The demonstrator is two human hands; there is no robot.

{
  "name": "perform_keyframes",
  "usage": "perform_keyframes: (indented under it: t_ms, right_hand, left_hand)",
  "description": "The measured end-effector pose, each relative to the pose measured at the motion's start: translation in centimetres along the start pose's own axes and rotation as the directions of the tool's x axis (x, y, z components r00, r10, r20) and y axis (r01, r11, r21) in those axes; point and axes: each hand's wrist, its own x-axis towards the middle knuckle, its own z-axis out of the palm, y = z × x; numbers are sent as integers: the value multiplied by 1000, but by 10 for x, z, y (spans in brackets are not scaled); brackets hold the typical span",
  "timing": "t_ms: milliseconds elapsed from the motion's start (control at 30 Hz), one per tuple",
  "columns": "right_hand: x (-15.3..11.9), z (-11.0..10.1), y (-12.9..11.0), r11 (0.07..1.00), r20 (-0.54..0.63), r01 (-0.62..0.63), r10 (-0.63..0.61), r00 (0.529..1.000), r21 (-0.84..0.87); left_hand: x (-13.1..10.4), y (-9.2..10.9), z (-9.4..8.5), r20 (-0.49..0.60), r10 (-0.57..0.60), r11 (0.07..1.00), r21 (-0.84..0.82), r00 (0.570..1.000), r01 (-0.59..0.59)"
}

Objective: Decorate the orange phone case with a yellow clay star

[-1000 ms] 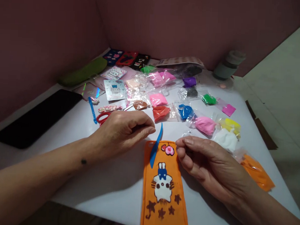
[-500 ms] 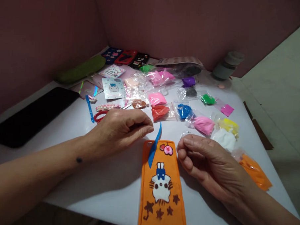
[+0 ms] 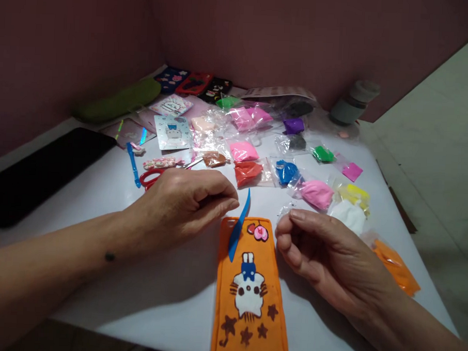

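Note:
An orange phone case [image 3: 253, 316] lies face up between my hands, its near end cut off by the picture's lower edge. It carries an upside-down white cat figure, brown stars and a pink flower-like shape. A blue clay modelling tool [image 3: 238, 230] rests slantwise over its far left corner. My left hand [image 3: 196, 202] hovers left of the tool, fingers curled, with thumb and forefinger pinched together. To the right of the case, my right hand [image 3: 320, 246] is closed too, thumb against the bent fingers. What either pinch holds, if anything, is too small or hidden to make out.
Bags of coloured clay, among them red [image 3: 247, 173], blue [image 3: 287, 172] and orange [image 3: 396, 263], spread across the white table. Red-handled scissors [image 3: 150, 178] lie behind my left hand. A black phone [image 3: 50, 172] is at left, a lidded jar [image 3: 351, 105] at the back right.
The view has shifted slightly, so the things on the table sit a little further left. Both hands keep the same pinched pose, and the modelling tool stays on the case.

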Motion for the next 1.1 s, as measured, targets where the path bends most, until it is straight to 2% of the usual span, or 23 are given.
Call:
perform_keyframes:
  t_ms: [367,633,767,900,1100]
  right_hand:
    - [0,-1,1,999,4,7,-7,1000,-34]
    - [-1,-1,-2,998,-14,41,-42,999,-57]
    - [-2,-4,-4,992,-11,95,-96,995,-86]
    - [-2,-6,-6,990,6,117,-116,993,-82]
    - [-1,-5,-7,988,39,130,-127,991,-83]
  left_hand:
    - [-3,-1,2,1,-7,1000,-4,1000,7]
    - [4,0,10,110,-176,984,23,978,175]
    - [15,15,1,209,-319,945,148,924,292]
    - [29,28,-7,297,-426,898,258,855,357]
    - [50,26,13,378,-490,869,288,785,403]
